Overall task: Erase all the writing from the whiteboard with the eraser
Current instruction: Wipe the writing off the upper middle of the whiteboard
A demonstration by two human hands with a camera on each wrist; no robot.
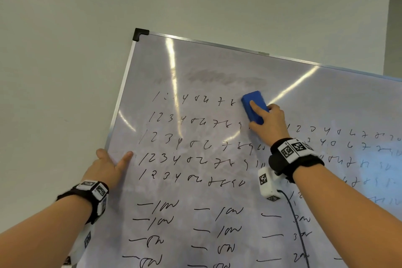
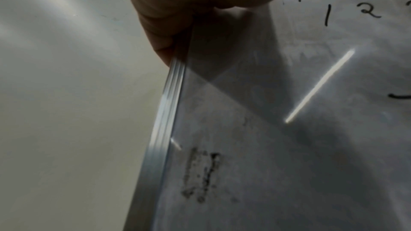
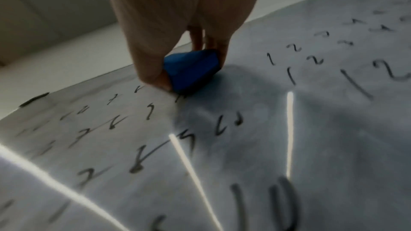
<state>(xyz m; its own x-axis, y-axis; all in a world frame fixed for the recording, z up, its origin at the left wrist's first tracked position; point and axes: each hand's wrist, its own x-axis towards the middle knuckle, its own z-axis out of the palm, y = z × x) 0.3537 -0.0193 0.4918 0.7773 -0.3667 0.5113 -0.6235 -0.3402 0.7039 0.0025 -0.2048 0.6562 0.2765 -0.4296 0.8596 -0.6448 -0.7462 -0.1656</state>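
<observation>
Pressure matters here: the right hand (image 1: 268, 123) grips the blue eraser (image 1: 254, 106), flat on the whiteboard (image 1: 217, 191) at the top row's end. Left hand (image 1: 108, 168) clasps the board's left edge. Judged best: sweep overlapping strokes leftward along each row.

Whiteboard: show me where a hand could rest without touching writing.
Bare strip along the left frame, where the left hand grips. The smudged band above the eraser under the top frame is free. Rows of numbers crowd the middle and bottom.
</observation>
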